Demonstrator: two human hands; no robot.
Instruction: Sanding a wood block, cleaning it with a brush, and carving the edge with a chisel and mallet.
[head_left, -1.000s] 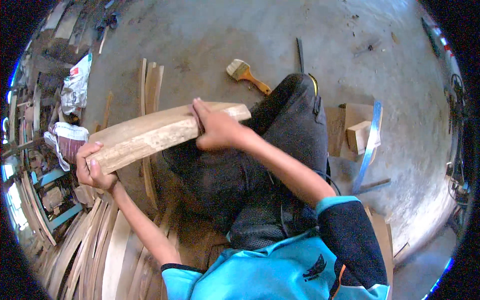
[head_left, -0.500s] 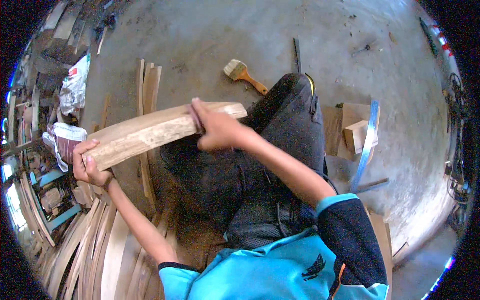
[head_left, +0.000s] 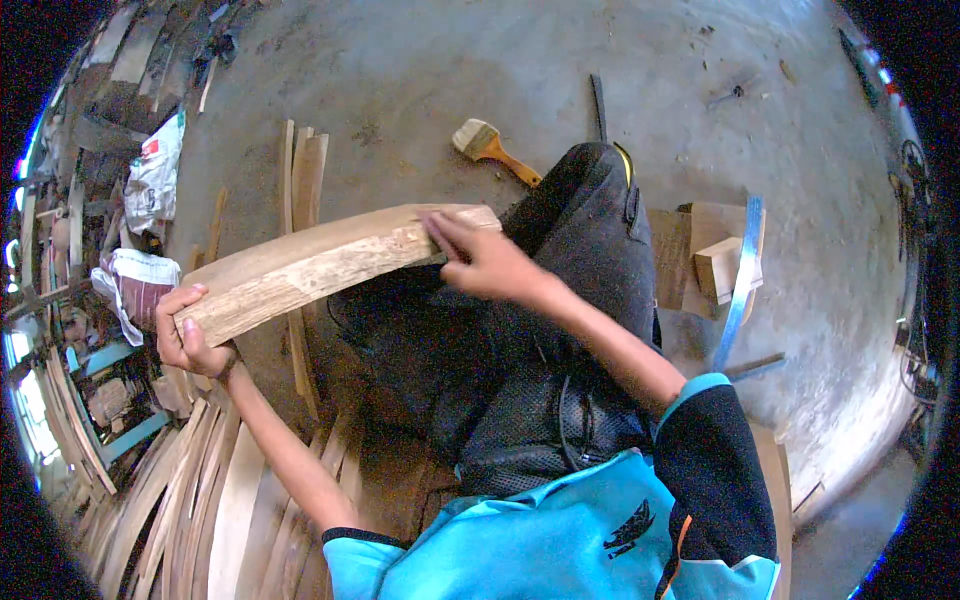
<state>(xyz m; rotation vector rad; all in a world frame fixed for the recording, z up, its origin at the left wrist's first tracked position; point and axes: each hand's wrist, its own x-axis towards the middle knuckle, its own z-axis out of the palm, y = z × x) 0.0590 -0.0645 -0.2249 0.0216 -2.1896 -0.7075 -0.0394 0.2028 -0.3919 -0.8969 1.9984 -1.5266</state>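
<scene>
A thick, curved wooden board [head_left: 320, 260] slants across in front of me, its right end over my raised leg. My left hand [head_left: 188, 335] is closed round its left end, thumb on the near edge and fingers at the end. My right hand [head_left: 500, 265] lies near the right end of the board, pressing a small reddish-brown piece of sandpaper [head_left: 438, 238] against it. The sandpaper is blurred and mostly under the fingers. Along the near side, the board's edge looks rough and pale.
A wide paintbrush [head_left: 495, 155] lies on the floor beyond my knee. To the right are wood blocks [head_left: 718, 268] and a curved blue strip [head_left: 740, 285]. Wooden slats [head_left: 305, 180] lie beyond the board; several more [head_left: 190, 490] are stacked at lower left, below sacks [head_left: 140, 285].
My right hand has slid to the right along the board with the sandpaper. My left hand keeps its hold on the left end.
</scene>
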